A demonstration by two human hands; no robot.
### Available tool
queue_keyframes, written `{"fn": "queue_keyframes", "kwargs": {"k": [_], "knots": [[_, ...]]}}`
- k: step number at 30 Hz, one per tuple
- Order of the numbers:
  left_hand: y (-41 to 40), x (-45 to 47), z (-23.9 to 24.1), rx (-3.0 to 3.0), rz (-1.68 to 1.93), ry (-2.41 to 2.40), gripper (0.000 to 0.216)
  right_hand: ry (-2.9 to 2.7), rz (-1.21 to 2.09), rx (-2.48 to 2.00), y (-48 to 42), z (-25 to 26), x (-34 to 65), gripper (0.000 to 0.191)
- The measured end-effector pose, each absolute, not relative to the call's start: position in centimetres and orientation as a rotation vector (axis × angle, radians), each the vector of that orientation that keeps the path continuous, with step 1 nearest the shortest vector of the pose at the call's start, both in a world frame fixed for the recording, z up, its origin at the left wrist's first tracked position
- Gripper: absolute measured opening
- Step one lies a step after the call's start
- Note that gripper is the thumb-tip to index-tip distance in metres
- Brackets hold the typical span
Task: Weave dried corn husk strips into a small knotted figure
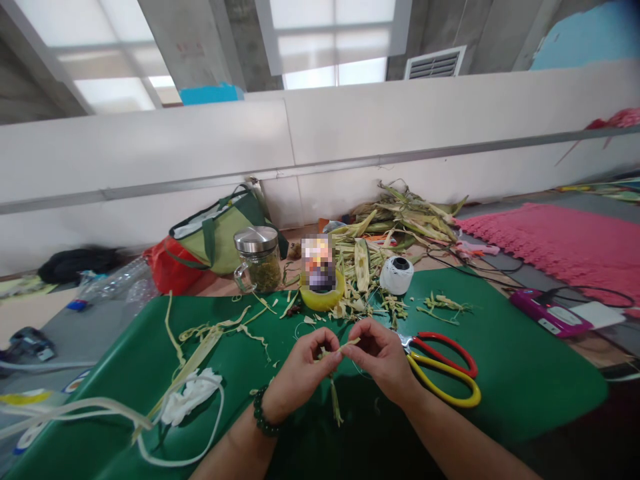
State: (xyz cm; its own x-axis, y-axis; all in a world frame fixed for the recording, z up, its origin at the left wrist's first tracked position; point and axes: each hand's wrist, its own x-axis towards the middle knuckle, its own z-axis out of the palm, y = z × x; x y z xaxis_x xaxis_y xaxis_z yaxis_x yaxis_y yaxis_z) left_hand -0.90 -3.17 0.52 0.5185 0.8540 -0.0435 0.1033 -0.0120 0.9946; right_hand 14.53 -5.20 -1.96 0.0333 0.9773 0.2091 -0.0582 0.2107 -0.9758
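My left hand point(300, 373) and my right hand point(383, 357) meet over the green mat point(525, 373), both pinched on one thin pale husk strip point(345, 347) stretched between their fingertips. A longer piece of the strip hangs down below my left hand. A dark bead bracelet point(263, 413) circles my left wrist. Right beside my right hand lie two pairs of scissors, one with red handles point(450, 350) and one with yellow handles point(447, 390).
A white twine ball point(396, 275), a yellow tape roll point(323, 298) and a lidded glass jar point(259, 260) stand at the mat's far edge, with a husk pile point(400, 223) behind. A green bag point(215, 233), a pink mat point(560, 240), a magenta device point(543, 313) and white strips point(190, 397) surround.
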Motion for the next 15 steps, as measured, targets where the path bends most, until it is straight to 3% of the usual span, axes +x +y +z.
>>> {"fn": "queue_keyframes", "kwargs": {"k": [15], "knots": [[-3.14, -0.74, 0.46, 1.424, 0.725, 0.851, 0.03, -1.277, 1.033, -0.964, -5.32, -2.05, 14.5, 0.019]]}}
